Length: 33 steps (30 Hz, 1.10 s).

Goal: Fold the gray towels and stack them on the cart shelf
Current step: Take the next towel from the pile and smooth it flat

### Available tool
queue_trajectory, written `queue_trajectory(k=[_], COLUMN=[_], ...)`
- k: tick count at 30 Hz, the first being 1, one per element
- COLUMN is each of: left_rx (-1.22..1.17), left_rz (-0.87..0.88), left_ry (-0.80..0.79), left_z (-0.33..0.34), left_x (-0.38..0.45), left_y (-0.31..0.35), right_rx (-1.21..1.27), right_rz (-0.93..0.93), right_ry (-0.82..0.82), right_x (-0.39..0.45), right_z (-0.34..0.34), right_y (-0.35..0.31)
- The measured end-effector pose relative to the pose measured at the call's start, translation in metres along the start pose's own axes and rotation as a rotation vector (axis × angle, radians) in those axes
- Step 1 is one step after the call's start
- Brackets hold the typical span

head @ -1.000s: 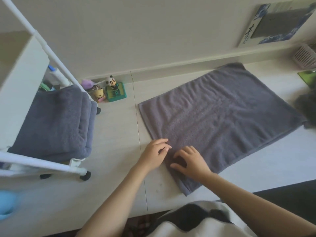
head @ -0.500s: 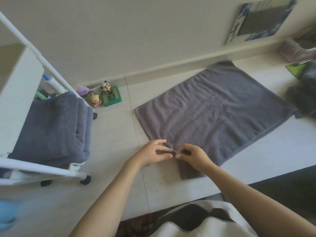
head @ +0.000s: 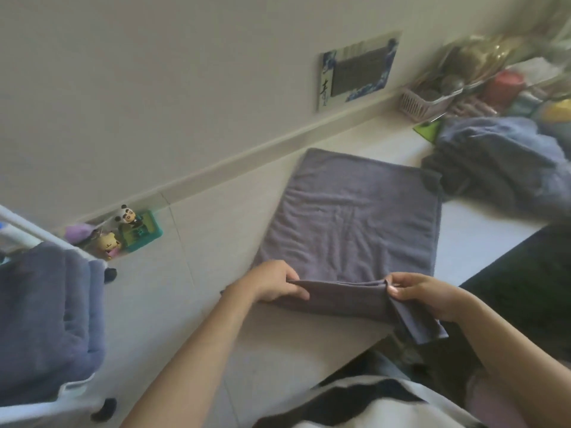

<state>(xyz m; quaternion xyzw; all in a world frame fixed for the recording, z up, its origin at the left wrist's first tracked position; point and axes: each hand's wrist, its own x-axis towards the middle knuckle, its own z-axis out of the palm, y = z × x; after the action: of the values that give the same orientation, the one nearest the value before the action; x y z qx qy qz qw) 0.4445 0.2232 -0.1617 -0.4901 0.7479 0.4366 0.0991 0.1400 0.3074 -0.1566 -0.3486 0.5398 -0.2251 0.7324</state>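
— Where's the gray towel [head: 349, 223]?
— Flat terry rectangle on the pale floor [head: 185, 273], centre frame. The left hand [head: 273, 284] and right hand [head: 423, 293] each pinch its near edge, lifted.
— Others?
— Plush folded towels [head: 46, 319] on the cart shelf [head: 43, 409] at 9 o'clock.

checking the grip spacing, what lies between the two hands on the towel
In the head view, only the lifted near edge of the gray towel spans from the left hand to the right hand; each hand pinches it, nothing else lies between.
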Motion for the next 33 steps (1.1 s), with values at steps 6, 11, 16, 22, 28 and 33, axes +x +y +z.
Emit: queue_trajectory(k=[6,11,16,22,28,33], left_rx=[0.118,0.311,0.464,0.52,0.502,0.709], left_rz=[0.057,0.039,-0.072,-0.089,-0.146,-0.308], left_ry=[-0.226,-0.034,0.082,0.04,-0.127,-0.183], left_z=[-0.027,-0.052,-0.057,-0.056,-0.079,-0.076], left_x=[0.034,0.082,0.133,0.152,0.162,0.175], left_y=[0.074,0.105,0.084,0.059,0.057,0.069], right_rx=[-0.078,-0.29,-0.766,-1.088,-1.27,-1.326], right_rz=[0.066,0.067,0.06,0.086,0.112,0.097], right_ry=[0.059,0.298,0.609,0.603,0.576,0.564], right_x=[-0.022,0.0,0.044,0.068,0.085,0.09], right_z=[-0.055,-0.085,-0.093,-0.09,-0.092,-0.095], right_y=[0.0,-0.032,-0.044,-0.039,-0.043,-0.048])
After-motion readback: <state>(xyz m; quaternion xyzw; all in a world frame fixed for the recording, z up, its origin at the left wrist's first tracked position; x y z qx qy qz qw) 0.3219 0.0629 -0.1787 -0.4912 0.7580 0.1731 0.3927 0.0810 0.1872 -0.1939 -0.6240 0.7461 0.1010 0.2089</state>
